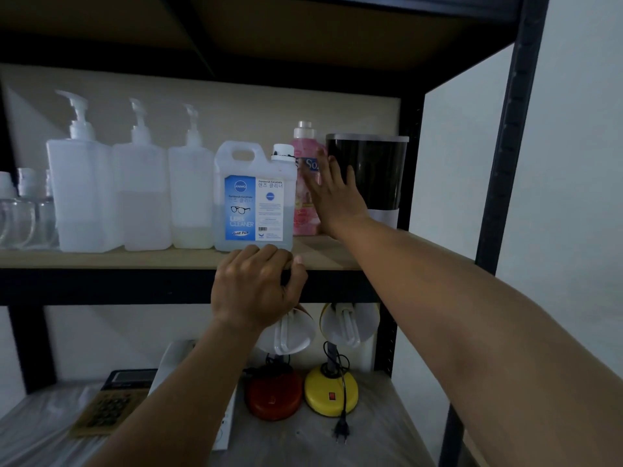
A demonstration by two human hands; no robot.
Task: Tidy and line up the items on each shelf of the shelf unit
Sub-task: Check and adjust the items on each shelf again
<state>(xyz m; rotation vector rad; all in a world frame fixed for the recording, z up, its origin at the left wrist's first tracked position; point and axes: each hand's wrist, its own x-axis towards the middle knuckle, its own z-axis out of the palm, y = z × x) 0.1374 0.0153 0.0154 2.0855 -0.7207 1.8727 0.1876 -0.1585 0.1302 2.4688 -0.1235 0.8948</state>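
Note:
On the wooden shelf [101,259] stand three white pump bottles [140,190] in a row, then a lens cleaner jug [254,200] with a blue label, a pink softener bottle [305,183] and a black canister [369,173] on a white base. My right hand [333,193] reaches in with straight fingers, its palm against the pink bottle and the canister's left side. My left hand [258,289] grips the shelf's front edge just below the jug, fingers curled over the board.
Small clear bottles [23,210] crowd the shelf's far left. On the lower shelf are a calculator [108,404], a red-based lamp [274,392], a yellow-based lamp [332,394] with a loose plug, and a white flat thing. A black upright post [505,163] frames the right side.

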